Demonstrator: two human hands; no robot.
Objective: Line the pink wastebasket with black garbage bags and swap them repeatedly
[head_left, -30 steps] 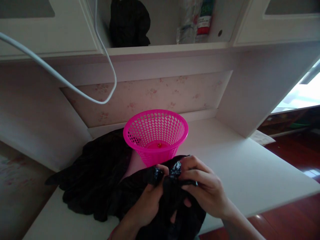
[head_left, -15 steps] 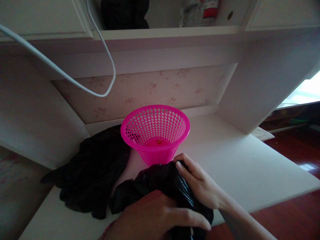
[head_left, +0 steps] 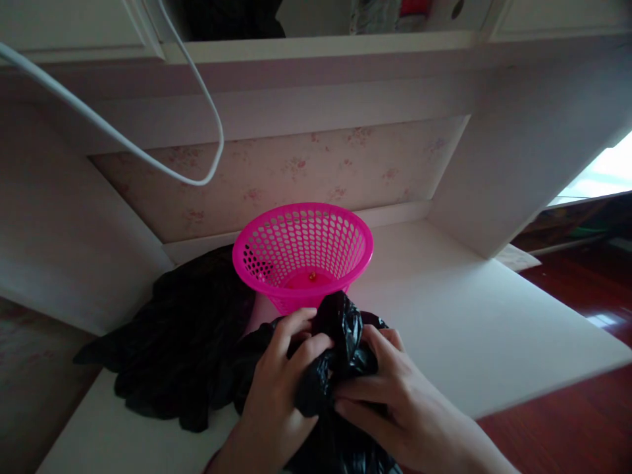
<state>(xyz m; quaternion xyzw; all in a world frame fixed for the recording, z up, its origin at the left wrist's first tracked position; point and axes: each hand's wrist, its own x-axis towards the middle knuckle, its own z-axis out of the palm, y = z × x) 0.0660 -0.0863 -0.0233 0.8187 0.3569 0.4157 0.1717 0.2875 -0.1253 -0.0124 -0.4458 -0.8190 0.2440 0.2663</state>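
Observation:
Both of my hands grip a crumpled black plastic bag [head_left: 340, 342] just above the near edge of a white desk [head_left: 459, 329]. My left hand [head_left: 284, 385] clutches the bag's left side, fingers curled into the folds. My right hand [head_left: 390, 395] pinches it from the right and below. Directly behind the bag stands a bright pink perforated plastic basket [head_left: 302, 253], upright, with a small orange-red speck on its bottom. The bag's top nearly touches the basket's front wall.
A pile of black plastic or cloth [head_left: 182, 342] lies on the desk left of the basket. A white cable [head_left: 148, 168] loops down from the upper left. A shelf with dark items runs overhead. Red-brown wood floor [head_left: 582, 408] shows past the desk's right edge.
My left hand lay flat over the bag; now it curls into it, and both hands have bunched the bag up higher toward the basket. The view has tilted slightly down.

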